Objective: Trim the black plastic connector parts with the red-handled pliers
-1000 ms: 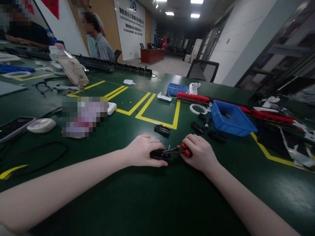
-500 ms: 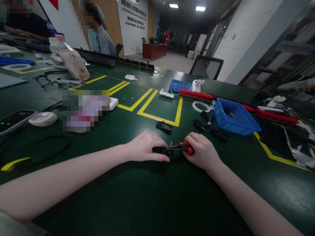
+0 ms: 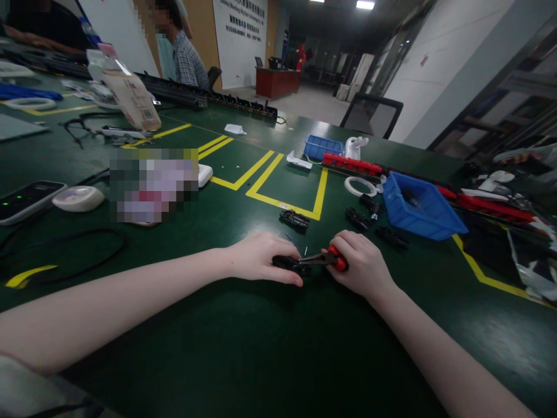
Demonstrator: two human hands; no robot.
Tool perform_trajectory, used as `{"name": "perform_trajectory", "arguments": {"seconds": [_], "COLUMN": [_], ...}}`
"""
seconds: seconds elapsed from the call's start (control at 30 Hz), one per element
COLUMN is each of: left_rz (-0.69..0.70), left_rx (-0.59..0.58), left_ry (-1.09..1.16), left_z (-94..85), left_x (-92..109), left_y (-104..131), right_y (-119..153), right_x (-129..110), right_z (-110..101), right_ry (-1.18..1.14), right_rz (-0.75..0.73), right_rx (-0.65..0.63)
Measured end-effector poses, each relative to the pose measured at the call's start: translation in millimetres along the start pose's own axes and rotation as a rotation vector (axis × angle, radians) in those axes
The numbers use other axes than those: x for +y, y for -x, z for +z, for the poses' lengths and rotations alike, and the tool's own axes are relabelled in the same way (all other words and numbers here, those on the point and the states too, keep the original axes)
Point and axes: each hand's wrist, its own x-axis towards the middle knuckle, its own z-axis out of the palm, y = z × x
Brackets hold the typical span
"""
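My left hand is closed around a small black plastic part on the green table, thumb along its near side. My right hand grips red-handled needle-nose pliers, whose tips point left and meet the black part. Whether the jaws pinch anything is too small to tell. Two thin metal pins lie or stand just beyond the part. A similar black part rests farther back, near the yellow tape.
To the right, a blue bin holds a dark piece, with more black parts beside it. A white ring, red strips and a smaller blue bin lie behind. At left are a blurred phone, a bottle and cables.
The camera view has shifted slightly, so the scene sits a little to the right. Both hands keep their grips, and the pliers' tips stay at the black part.
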Motion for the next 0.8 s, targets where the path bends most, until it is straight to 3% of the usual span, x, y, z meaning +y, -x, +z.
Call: {"name": "perform_trajectory", "arguments": {"seconds": [0.53, 0.8], "left_rz": [0.013, -0.047], "left_rx": [-0.006, -0.046], "left_ry": [0.006, 0.08], "left_z": [-0.6, -2.3], "left_x": [-0.3, 2.7], "left_y": [-0.2, -0.8], "right_y": [-1.4, -1.4], "right_x": [-1.2, -0.1], "right_z": [-1.3, -0.8], "right_ry": [-0.026, -0.008], "right_rz": [-0.01, -0.021], "right_rx": [-0.075, -0.117]}}
